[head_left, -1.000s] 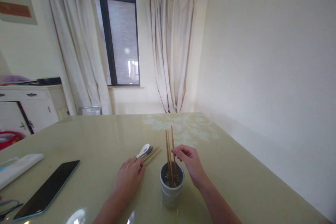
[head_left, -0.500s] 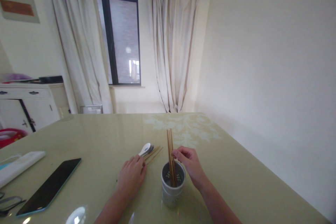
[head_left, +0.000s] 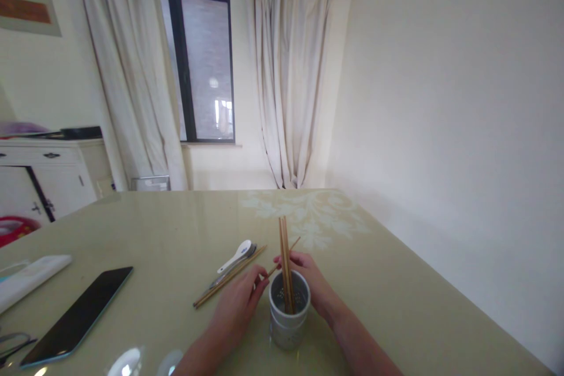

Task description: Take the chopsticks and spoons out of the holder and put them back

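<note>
My left hand [head_left: 240,299] pinches the near end of a chopstick [head_left: 296,241], which slants up to the right behind the cup. My right hand [head_left: 308,276] is on the far side of the cup, its fingers closed round the same chopstick; the upright chopsticks partly hide its fingertips. Several chopsticks [head_left: 284,247] stand in a grey cup [head_left: 288,324] with holes in its bottom. Left of my left hand, more chopsticks [head_left: 231,277] lie on the table beside a white spoon [head_left: 235,255] and a metal utensil partly covered by it.
A dark phone [head_left: 79,317] lies on the glossy table [head_left: 176,235] at left, with a white device [head_left: 33,279] beyond it and part of a pair of glasses [head_left: 15,343] at the edge. A wall [head_left: 440,129] runs along the right side.
My left hand has moved right, away from the lying utensils, with a chopstick in it. My right hand has shifted left from the upright chopsticks to that chopstick.
</note>
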`<state>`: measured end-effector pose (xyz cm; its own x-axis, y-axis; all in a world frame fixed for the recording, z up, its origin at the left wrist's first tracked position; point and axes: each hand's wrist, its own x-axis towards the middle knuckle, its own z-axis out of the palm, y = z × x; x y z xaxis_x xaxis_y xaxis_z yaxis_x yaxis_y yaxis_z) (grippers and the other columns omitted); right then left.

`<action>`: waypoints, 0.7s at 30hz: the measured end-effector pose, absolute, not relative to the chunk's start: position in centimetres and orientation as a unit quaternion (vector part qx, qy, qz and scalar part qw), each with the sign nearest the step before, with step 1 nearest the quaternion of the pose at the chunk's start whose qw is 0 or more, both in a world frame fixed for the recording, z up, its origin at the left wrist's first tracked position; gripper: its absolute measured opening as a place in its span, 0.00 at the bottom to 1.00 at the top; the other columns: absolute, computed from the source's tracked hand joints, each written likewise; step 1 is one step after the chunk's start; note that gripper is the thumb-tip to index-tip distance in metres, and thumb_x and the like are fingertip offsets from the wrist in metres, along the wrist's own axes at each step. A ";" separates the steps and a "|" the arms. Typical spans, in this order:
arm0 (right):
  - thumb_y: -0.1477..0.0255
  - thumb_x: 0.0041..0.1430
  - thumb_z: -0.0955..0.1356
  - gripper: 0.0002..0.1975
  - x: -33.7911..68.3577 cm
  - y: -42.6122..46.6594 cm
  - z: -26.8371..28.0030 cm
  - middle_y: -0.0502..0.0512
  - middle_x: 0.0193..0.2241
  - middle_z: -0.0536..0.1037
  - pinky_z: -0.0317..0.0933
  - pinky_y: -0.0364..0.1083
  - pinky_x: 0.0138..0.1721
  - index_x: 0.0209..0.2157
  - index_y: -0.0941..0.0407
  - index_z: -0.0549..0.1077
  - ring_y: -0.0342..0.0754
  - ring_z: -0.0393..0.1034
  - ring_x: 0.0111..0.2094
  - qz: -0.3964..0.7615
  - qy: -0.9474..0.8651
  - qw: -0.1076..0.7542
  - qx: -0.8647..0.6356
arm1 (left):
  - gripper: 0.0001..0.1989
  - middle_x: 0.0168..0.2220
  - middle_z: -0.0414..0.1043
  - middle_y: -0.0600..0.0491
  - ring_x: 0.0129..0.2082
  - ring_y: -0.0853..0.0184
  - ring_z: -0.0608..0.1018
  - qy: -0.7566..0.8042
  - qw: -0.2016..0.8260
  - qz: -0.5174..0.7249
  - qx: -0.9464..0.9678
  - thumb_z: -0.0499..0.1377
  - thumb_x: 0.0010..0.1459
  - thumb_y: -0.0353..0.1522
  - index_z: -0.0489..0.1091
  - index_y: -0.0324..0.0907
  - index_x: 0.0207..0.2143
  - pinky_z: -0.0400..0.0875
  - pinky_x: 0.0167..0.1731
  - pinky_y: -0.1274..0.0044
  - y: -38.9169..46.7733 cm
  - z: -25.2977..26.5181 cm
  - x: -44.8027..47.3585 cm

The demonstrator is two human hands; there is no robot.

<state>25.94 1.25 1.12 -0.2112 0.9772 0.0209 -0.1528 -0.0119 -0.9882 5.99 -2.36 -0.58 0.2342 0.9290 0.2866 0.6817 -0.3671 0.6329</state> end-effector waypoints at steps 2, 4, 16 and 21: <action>0.44 0.49 0.79 0.29 26.2 1.7 1.5 0.55 0.30 0.82 0.65 0.45 0.31 0.33 0.57 0.82 0.49 0.74 0.30 0.557 -0.503 0.528 -0.397 | 0.15 0.42 0.82 0.51 0.44 0.59 0.82 0.531 0.169 0.334 0.760 0.49 0.74 0.41 0.73 0.48 0.47 0.74 0.46 0.70 -2.1 -0.5 5.6; 0.44 0.52 0.77 0.28 27.4 2.4 2.3 0.56 0.32 0.83 0.65 0.45 0.32 0.34 0.57 0.80 0.49 0.75 0.31 0.492 -0.481 0.609 -0.394 | 0.16 0.46 0.82 0.49 0.48 0.59 0.81 0.550 0.119 0.332 0.757 0.48 0.74 0.40 0.74 0.47 0.48 0.73 0.51 0.69 -1.7 -0.3 4.8; 0.52 0.55 0.80 0.23 32.8 1.0 6.7 0.50 0.28 0.78 0.66 0.42 0.30 0.44 0.54 0.84 0.44 0.69 0.29 0.392 -0.374 0.795 -0.272 | 0.16 0.51 0.79 0.45 0.54 0.55 0.78 0.681 -0.052 0.068 0.728 0.49 0.73 0.29 0.77 0.43 0.49 0.68 0.52 0.66 -1.2 0.8 2.4; 0.50 0.57 0.79 0.25 29.9 0.2 6.0 0.51 0.27 0.76 0.63 0.43 0.30 0.46 0.55 0.85 0.44 0.64 0.28 0.441 -0.448 0.723 -0.286 | 0.14 0.51 0.79 0.45 0.54 0.55 0.78 0.683 -0.049 0.068 0.726 0.51 0.73 0.31 0.77 0.42 0.49 0.68 0.53 0.65 -1.2 0.7 2.3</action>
